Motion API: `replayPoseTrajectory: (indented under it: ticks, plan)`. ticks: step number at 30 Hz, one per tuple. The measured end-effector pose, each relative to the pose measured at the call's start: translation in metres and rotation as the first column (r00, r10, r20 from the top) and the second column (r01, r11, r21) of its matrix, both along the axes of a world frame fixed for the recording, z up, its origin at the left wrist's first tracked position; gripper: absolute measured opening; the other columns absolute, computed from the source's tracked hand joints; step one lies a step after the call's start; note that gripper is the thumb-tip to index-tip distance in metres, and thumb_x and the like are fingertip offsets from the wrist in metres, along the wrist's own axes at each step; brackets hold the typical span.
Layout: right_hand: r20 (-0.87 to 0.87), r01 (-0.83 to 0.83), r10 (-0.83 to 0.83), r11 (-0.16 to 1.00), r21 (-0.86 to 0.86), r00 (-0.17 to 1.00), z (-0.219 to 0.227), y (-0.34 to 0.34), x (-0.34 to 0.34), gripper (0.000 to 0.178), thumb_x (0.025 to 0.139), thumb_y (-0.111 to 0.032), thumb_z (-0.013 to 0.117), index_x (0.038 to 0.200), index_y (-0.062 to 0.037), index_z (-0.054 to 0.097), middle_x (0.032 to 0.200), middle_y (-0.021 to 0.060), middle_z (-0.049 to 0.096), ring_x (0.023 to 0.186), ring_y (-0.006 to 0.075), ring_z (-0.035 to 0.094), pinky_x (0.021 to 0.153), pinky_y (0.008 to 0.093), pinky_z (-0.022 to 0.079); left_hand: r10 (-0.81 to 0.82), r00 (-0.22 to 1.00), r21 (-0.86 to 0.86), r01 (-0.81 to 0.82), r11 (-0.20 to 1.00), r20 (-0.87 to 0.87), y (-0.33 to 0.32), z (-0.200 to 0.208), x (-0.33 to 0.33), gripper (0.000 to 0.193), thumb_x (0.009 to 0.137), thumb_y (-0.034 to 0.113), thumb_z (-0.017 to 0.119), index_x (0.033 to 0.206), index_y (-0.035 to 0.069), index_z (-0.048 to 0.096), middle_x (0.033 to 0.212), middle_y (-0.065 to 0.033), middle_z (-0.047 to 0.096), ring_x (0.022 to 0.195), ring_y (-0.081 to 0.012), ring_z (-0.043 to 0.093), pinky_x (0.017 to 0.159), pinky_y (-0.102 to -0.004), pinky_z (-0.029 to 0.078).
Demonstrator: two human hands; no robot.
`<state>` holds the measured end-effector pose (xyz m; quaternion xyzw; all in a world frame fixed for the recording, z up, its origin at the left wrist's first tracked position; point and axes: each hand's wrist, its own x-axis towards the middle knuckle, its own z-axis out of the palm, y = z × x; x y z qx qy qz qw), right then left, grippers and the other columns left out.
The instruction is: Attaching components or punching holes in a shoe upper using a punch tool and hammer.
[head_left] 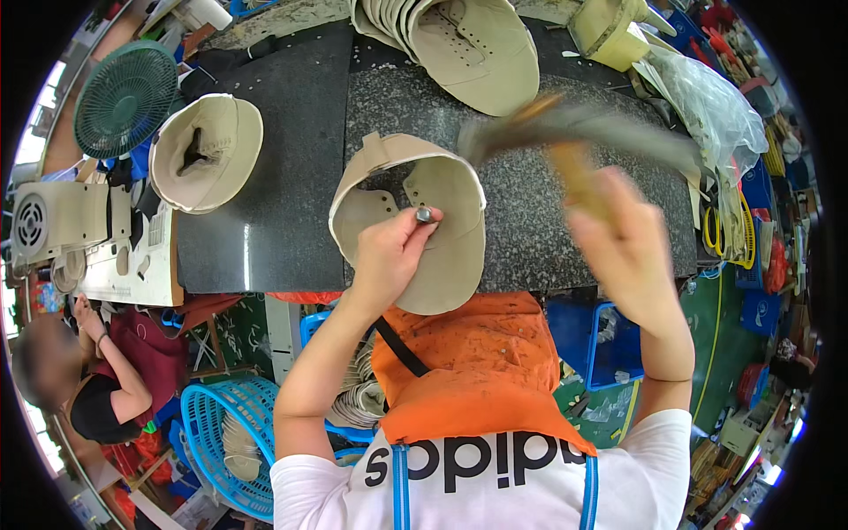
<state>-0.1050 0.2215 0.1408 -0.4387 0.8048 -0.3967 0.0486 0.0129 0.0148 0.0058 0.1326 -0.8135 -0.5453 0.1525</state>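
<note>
A beige shoe upper [458, 252] lies on the dark stone worktop in front of me, with small holes along its eyelet flaps. My left hand [387, 252] is closed over the upper, pinching a round metal punch [425, 215] that stands upright near the eyelet flap. Its lower tip is hidden by the upper and my fingers. Up and to the right, my right hand [618, 238] is wrapped round the wooden handle of a hammer [574, 172]. Hand and hammer are smeared by motion, and the head's outline is unclear.
Nested beige uppers [477, 53] lie at the far edge, and another upper [208, 155] sits to the left. A yellow container [605, 35] and clear plastic bag [707, 93] are at the far right. A blue basket [230, 424] stands lower left, near a seated person [115, 380].
</note>
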Motion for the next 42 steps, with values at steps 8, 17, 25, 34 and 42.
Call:
replayPoseTrajectory:
  ticks: [8,17,25,34,42]
  plan:
    - [-0.036,-0.178,0.234,0.821,0.542,0.972,-0.001,-0.007,-0.001,0.028,0.091,-0.026,0.054,0.086,-0.001,0.041,0.057,0.0192,0.055,0.058,0.0406,0.057,0.053,0.0493,0.045,0.102,0.994,-0.324,-0.113,0.939,-0.05,0.0,0.014,0.004,0.011,0.087,0.003,0.059,0.097,0.004,0.063,0.083,-0.0096,0.068,0.072,-0.017,0.067,0.063,-0.0287,0.05]
    - [-0.075,-0.183,0.256,0.841,0.509,0.964,-0.07,-0.028,-0.009,0.028,0.091,-0.028,0.053,0.089,-0.0017,0.044,0.061,0.0177,0.059,0.058,0.0395,0.06,0.053,0.049,0.047,-0.012,1.0,-0.762,0.003,0.648,-0.006,-0.056,0.054,-0.008,0.012,0.073,0.007,0.068,0.083,0.001,0.062,0.133,-0.0146,0.049,0.131,-0.0398,0.033,0.109,-0.0543,0.025]
    - [-0.097,-0.183,0.237,0.904,0.387,0.967,-0.06,-0.053,-0.032,0.03,0.087,-0.029,0.058,0.087,-0.0014,0.047,0.062,0.018,0.059,0.061,0.04,0.06,0.055,0.0484,0.048,0.099,0.992,-0.647,-0.126,0.752,-0.077,-0.056,0.063,-0.008,0.015,0.08,0.001,0.061,0.095,0.0,0.058,0.124,-0.013,0.056,0.1,-0.0305,0.061,0.083,-0.0362,0.05]
    - [-0.045,0.487,-0.54,0.789,-0.374,0.841,-0.092,-0.073,-0.163,0.036,0.076,-0.032,0.072,0.085,-0.0011,0.054,0.074,0.0145,0.06,0.069,0.0308,0.06,0.065,0.038,0.046,0.781,0.605,-0.621,-0.674,0.4,-0.154,-0.245,0.094,0.075,0.018,0.085,0.017,0.062,0.086,-0.001,0.064,0.08,-0.0138,0.064,0.082,-0.0281,0.063,0.074,-0.0359,0.047]
    - [0.015,0.55,-0.55,0.834,-0.048,0.835,-0.112,-0.099,-0.181,0.042,0.075,-0.03,0.072,0.098,-0.001,0.053,0.096,0.0219,0.062,0.089,0.0358,0.062,0.075,0.0413,0.048,0.783,0.504,-0.812,-0.584,-0.003,-0.365,-0.296,0.03,0.059,0.02,0.079,0.022,0.066,0.083,0.003,0.066,0.112,-0.0149,0.058,0.102,-0.032,0.054,0.087,-0.046,0.041]
